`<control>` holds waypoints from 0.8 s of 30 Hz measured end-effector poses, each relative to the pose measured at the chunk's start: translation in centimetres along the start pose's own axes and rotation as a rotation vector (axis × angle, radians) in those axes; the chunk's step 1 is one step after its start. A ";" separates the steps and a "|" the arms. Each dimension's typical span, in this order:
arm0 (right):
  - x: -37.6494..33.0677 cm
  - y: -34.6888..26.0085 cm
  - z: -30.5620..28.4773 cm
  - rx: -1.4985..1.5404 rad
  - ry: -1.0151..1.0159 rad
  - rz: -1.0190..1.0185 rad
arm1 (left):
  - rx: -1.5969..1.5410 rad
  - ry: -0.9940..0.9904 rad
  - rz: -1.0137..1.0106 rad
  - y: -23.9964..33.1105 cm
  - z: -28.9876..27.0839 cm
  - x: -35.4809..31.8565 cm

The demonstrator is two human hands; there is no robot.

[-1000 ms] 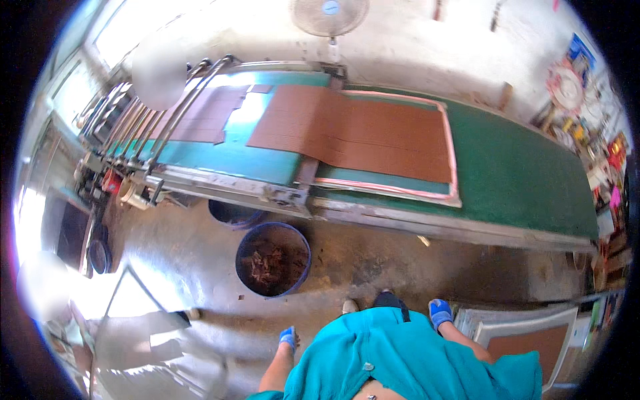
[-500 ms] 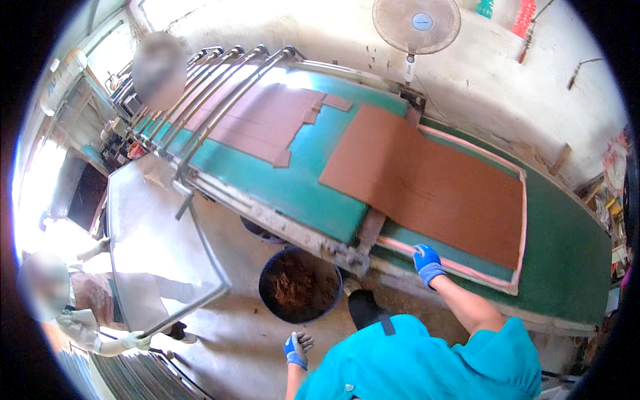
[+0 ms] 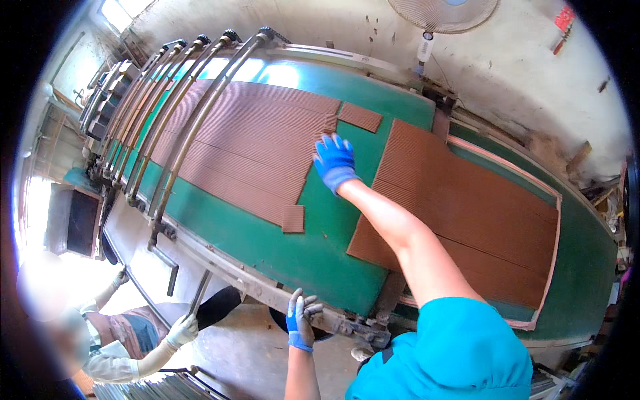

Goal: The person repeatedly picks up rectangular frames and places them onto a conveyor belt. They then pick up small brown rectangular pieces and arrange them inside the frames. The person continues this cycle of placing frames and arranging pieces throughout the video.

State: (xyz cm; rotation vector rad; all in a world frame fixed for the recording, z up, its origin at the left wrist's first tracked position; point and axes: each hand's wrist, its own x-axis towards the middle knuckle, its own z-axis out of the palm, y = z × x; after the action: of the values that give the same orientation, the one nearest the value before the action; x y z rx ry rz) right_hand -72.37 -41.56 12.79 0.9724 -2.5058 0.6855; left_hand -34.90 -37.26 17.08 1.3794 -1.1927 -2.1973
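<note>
My right hand [image 3: 335, 162], in a blue glove, reaches over the green belt [image 3: 320, 213], palm down with fingers spread. Its fingertips are at the ragged edge of a ribbed brown sheet [image 3: 247, 147], just below a small brown piece [image 3: 330, 123]; whether they touch is unclear. A loose rectangular piece [image 3: 360, 117] lies beyond, and a small square [image 3: 293, 219] lies at the sheet's near corner. Under my right forearm, a second brown sheet [image 3: 467, 200] runs off to the right. My left hand [image 3: 302, 320], gloved grey and blue, hovers by the belt's near rail with fingers apart, holding nothing.
Metal rollers [image 3: 207, 120] cross the belt at left. A pink-edged frame [image 3: 548, 267] lies around the right sheet. Front left, a co-worker's gloved hand [image 3: 181, 331] grips a panel's metal edge. A dark tub [image 3: 300, 327] sits below the rail; a fan [image 3: 447, 13] stands behind.
My right hand has left the pink-edged frame and swung left and away over the belt. My left hand has risen toward the rail. The co-worker's panel has shifted in toward the rollers.
</note>
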 end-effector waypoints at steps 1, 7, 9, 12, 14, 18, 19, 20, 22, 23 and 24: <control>2.4 -0.3 1.9 -0.023 -0.049 0.037 | -0.053 -0.042 -0.111 0.8 0.4 1.3; 8.8 2.5 6.5 -0.233 -0.238 0.188 | -0.519 -0.050 -0.293 2.5 4.0 8.0; 7.3 5.3 5.2 -0.224 -0.231 0.175 | -0.606 -0.085 -0.328 2.5 4.8 9.4; 3.2 8.5 2.2 -0.314 -0.160 0.165 | -0.551 -0.045 -0.362 2.1 5.7 10.1; 1.3 10.8 0.5 -0.287 -0.099 0.082 | -0.533 -0.111 -0.358 1.5 6.0 9.8; 3.5 15.1 0.2 -0.261 0.090 0.037 | -0.448 -0.140 -0.364 0.5 6.5 8.7; 5.0 16.5 0.4 -0.236 0.093 0.097 | -0.436 -0.154 -0.361 0.3 6.6 8.5; 6.2 17.6 0.8 -0.217 0.058 0.168 | -0.426 -0.154 -0.371 0.1 6.8 8.2; 7.0 18.9 1.1 -0.149 -0.039 0.249 | -0.419 -0.153 -0.389 -0.3 7.2 7.8; 6.5 18.6 1.0 -0.135 -0.128 0.343 | -0.404 -0.158 -0.389 -0.4 7.4 7.6; 4.9 17.6 0.6 -0.099 -0.188 0.270 | -0.390 -0.162 -0.389 -0.6 7.6 7.5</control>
State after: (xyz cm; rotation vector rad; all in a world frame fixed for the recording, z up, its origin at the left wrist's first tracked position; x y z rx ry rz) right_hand -88.24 -33.15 9.36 0.6999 -2.8399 0.5621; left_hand -44.99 -37.68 13.58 1.3698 -0.5172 -2.6668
